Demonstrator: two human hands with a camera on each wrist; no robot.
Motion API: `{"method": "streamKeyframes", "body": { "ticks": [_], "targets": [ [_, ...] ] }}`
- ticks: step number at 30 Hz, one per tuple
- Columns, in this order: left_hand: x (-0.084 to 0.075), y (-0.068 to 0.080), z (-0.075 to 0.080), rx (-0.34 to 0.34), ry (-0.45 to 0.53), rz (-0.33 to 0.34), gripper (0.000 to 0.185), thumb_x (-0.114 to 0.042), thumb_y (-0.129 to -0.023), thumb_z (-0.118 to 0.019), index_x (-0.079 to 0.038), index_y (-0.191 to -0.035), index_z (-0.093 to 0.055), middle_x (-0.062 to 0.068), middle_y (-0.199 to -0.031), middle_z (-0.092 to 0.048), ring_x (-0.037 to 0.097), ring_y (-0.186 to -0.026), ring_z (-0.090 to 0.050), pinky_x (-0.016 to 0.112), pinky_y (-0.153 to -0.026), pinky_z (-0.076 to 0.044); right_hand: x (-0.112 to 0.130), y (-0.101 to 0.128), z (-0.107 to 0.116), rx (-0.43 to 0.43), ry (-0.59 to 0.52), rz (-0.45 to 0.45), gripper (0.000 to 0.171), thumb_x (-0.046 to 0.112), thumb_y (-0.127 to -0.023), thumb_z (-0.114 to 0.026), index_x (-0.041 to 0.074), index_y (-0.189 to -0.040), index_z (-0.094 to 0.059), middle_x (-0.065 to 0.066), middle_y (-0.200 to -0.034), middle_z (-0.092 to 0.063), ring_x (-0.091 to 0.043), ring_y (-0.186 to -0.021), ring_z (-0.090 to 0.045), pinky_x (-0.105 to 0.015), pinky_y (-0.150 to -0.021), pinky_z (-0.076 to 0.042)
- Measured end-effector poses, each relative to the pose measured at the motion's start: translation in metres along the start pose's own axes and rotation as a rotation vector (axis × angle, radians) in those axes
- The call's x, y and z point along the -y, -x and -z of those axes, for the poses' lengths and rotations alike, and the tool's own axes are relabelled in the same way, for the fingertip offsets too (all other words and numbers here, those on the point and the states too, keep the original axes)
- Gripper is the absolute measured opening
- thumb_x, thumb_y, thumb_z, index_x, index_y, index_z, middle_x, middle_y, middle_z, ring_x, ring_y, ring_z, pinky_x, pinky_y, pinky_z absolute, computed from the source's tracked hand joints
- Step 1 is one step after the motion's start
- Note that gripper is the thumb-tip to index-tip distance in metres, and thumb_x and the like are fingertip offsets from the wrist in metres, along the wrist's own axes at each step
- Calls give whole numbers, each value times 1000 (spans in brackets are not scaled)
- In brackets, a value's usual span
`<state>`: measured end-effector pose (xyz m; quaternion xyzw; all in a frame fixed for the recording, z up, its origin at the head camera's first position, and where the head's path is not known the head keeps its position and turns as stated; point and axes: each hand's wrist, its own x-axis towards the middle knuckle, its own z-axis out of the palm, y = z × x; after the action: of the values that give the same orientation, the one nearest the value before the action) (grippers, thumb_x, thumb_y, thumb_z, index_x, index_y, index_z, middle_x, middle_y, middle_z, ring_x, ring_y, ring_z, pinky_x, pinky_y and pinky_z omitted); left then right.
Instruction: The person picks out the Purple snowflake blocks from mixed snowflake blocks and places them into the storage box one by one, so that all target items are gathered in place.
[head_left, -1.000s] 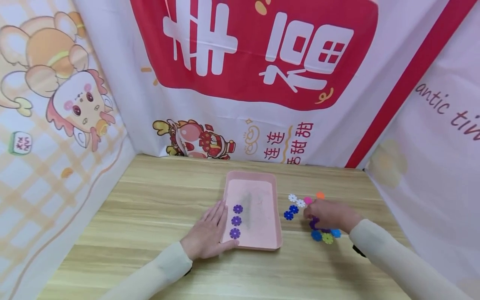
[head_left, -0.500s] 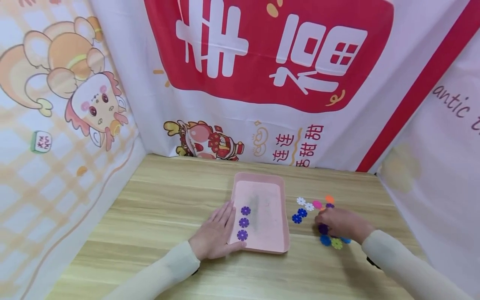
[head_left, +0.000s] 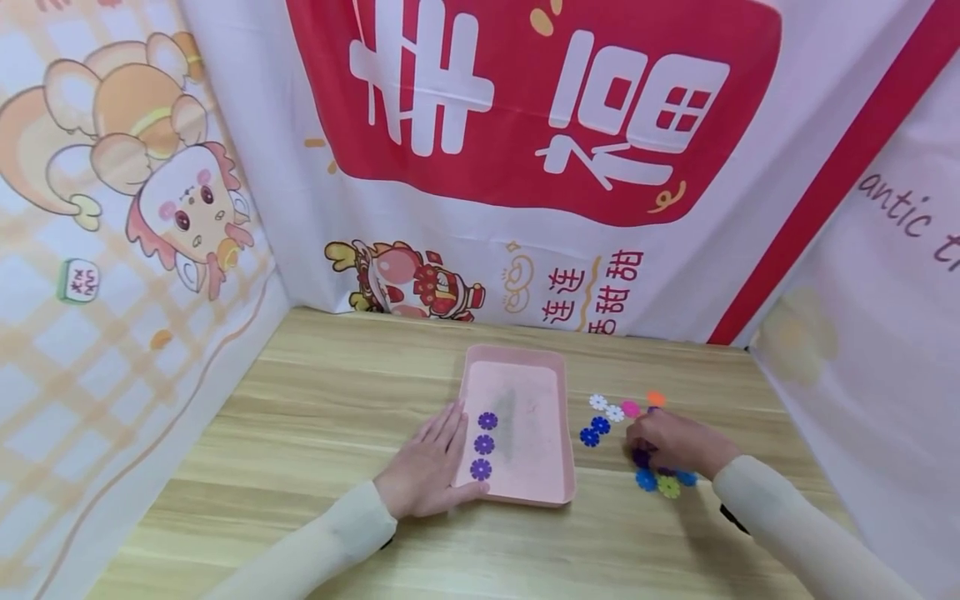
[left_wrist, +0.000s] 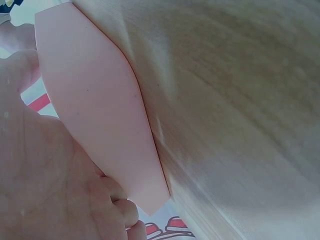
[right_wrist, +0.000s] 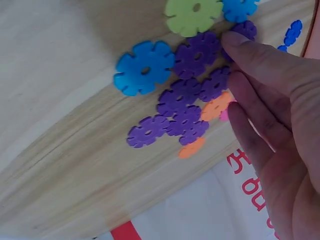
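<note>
A shallow pink tray [head_left: 528,492] lies on the table with three purple snowflake discs [head_left: 483,445] in a column along its left side. My left hand [head_left: 423,471] rests against the tray's left edge, fingers extended, thumb at the near-left corner. In the left wrist view, the palm lies along the tray's outer wall [left_wrist: 95,100]. To the right, my right hand [head_left: 678,442] is over a loose group of discs. The right wrist view shows its thumb and index finger pinching a purple snowflake disc [right_wrist: 246,30], partly hidden behind the thumb. More purple discs [right_wrist: 180,95] lie beside it.
Around the right hand lie a green disc [head_left: 668,487], light blue discs [right_wrist: 145,68] and orange discs [head_left: 656,398]. Nearer the tray are white discs [head_left: 597,402], dark blue discs [head_left: 590,437] and a pink disc [head_left: 630,409]. Printed cloth walls [head_left: 420,200] enclose the table.
The head view has shifted slightly. My right hand stays over the disc group with only small movements, and my left hand keeps its place at the tray.
</note>
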<state>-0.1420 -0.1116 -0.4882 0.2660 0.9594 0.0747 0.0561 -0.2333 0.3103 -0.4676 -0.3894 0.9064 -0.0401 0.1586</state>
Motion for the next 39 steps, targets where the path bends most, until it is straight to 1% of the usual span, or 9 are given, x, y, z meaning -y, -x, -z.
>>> {"method": "streamKeyframes", "body": {
  "ticks": [3, 10, 13, 18, 21, 26, 29, 33, 39],
  "targets": [
    [2, 0, -1, -7, -9, -7, 105, -73, -101, -45, 9, -164, -23, 28, -175, -11, 44, -164, -17, 56, -134, -22, 1, -5, 2, 30, -33, -45, 24, -1, -83, -86, 19, -87, -73, 9, -80, -69, -2, -71, -59, -21, -68, -59],
    [2, -2, 0, 0, -18, 1, 106, -75, -101, -43, 7, -164, -22, 27, -175, -12, 43, -164, -16, 55, -134, -21, 5, -10, 2, 113, -130, -224, 28, -5, -85, -80, 21, -87, -70, 6, -82, -64, -10, -73, -57, -27, -68, -57],
    [-1, -2, 0, 15, -11, -4, 106, -75, -101, -42, 7, -165, -20, 26, -176, -12, 43, -164, -15, 54, -134, -21, 4, -8, -1, 115, -131, -217, 26, -2, -86, -80, 22, -87, -71, 8, -83, -65, -9, -74, -57, -26, -69, -58],
    [-2, -1, -2, 20, 5, 0, 106, -74, -101, -43, 7, -165, -21, 26, -176, -12, 42, -164, -16, 53, -135, -21, 1, -1, -2, 47, -131, -139, 18, 4, -87, -83, 19, -93, -76, 9, -85, -70, -7, -74, -59, -25, -71, -60],
    [-2, 0, -1, 7, 7, -1, 106, -73, -101, -46, 8, -164, -22, 27, -175, -13, 43, -164, -17, 54, -134, -22, 4, 2, 0, 52, -154, -146, 16, 12, -87, -86, 18, -98, -76, 8, -88, -71, -7, -77, -60, -27, -73, -61],
    [0, 1, -1, -12, -2, -8, 106, -72, -101, -48, 9, -163, -24, 29, -175, -13, 45, -163, -17, 56, -134, -22, 10, 4, 0, 80, -167, -190, 24, 27, -86, -89, 18, -104, -75, 10, -90, -69, -8, -80, -59, -26, -75, -58],
    [0, 1, -1, -13, 2, -6, 106, -73, -100, -47, 9, -163, -24, 29, -175, -14, 44, -163, -18, 56, -134, -23, 10, 4, -3, 73, -169, -190, 25, 28, -86, -89, 18, -104, -75, 10, -89, -69, -7, -80, -58, -25, -74, -57],
    [0, 2, -1, -12, 0, -3, 105, -73, -101, -45, 9, -164, -24, 28, -175, -14, 44, -164, -18, 55, -134, -23, 10, 1, -5, 71, -192, -206, 22, 23, -86, -89, 18, -102, -75, 10, -89, -71, -7, -79, -60, -26, -76, -60],
    [1, 2, -1, -29, 8, -5, 105, -72, -101, -48, 9, -163, -25, 29, -175, -14, 44, -163, -18, 55, -134, -23, 13, -6, -2, 105, -215, -267, 21, 21, -84, -90, 19, -98, -75, 8, -88, -69, -11, -80, -60, -31, -77, -60]
  ]
}}
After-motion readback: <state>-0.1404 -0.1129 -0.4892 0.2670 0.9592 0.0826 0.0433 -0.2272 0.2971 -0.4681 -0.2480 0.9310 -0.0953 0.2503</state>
